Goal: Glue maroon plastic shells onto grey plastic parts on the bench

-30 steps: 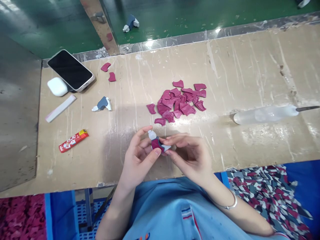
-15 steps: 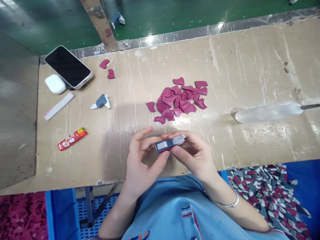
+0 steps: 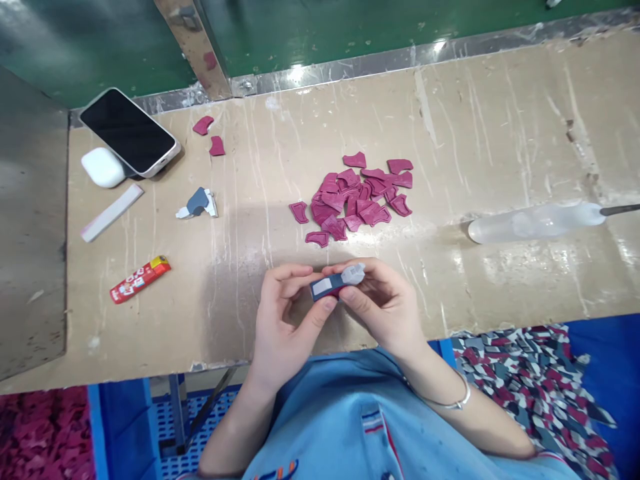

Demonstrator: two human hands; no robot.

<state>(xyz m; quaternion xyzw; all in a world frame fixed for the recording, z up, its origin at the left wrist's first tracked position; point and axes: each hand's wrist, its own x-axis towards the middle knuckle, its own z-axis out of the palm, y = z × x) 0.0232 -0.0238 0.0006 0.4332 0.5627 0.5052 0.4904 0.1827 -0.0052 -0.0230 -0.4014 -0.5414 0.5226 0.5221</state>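
Observation:
Both hands pinch one small plastic part (image 3: 330,285), dark blue and grey with a maroon piece along its lower side. My left hand (image 3: 287,313) grips its left end between thumb and fingers. At the grey right end, my right hand (image 3: 383,303) holds it with thumb below and fingers behind. Just beyond the hands lies a loose pile of maroon plastic pieces (image 3: 350,200) on the worktable (image 3: 240,267). A similar blue and grey part (image 3: 199,202) rests to the left of the pile. The fingers hide some of the held part.
At the back left are a phone (image 3: 130,130), a white case (image 3: 103,167), a pale strip (image 3: 113,213) and a red packet (image 3: 140,280). A translucent bottle with a thin nozzle (image 3: 535,223) lies right. Bins of maroon pieces (image 3: 45,433) and mixed pieces (image 3: 535,387) stand below the front edge.
The left index finger, raised before, has bent down towards the held part. Both hands keep hold of it. The whole view has shifted slightly.

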